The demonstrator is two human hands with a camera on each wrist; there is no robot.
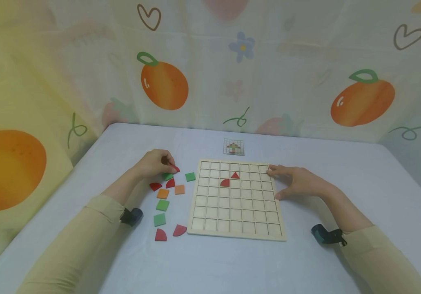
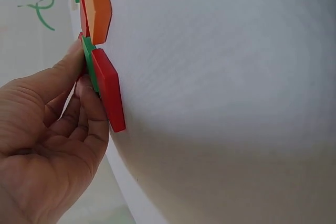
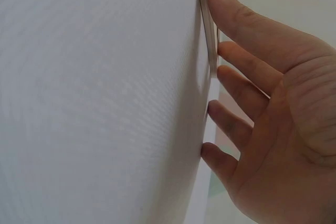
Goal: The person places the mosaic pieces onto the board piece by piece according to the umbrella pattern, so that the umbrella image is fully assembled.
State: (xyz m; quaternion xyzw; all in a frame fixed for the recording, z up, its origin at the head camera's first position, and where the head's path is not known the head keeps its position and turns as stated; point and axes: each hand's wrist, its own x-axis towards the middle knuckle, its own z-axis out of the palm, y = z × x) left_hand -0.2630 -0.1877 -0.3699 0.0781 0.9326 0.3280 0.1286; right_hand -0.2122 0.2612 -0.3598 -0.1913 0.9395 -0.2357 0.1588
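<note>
In the head view my left hand (image 1: 156, 163) pinches a red piece (image 1: 175, 168) between thumb and fingers, low over the loose tiles. Most of that piece is covered by the fingers. A green tile (image 1: 168, 177) lies just under the hand, and red quarter-circles (image 1: 155, 186) lie close by. The square wooden grid board (image 1: 237, 237) holds a red triangle (image 1: 235, 175) and a red quarter-circle (image 1: 225, 183) in its upper cells. My right hand (image 1: 300, 180) touches the board's right edge, its fingers extended and thumb spread.
Orange square tiles (image 1: 163, 194), green square tiles (image 1: 160, 219) and more red quarter-circles (image 1: 161, 235) are scattered left of the board. Behind the board lies a small pattern card (image 1: 234, 147). A fruit-print curtain (image 1: 284, 61) hangs along the back of the white-covered table (image 1: 232, 269).
</note>
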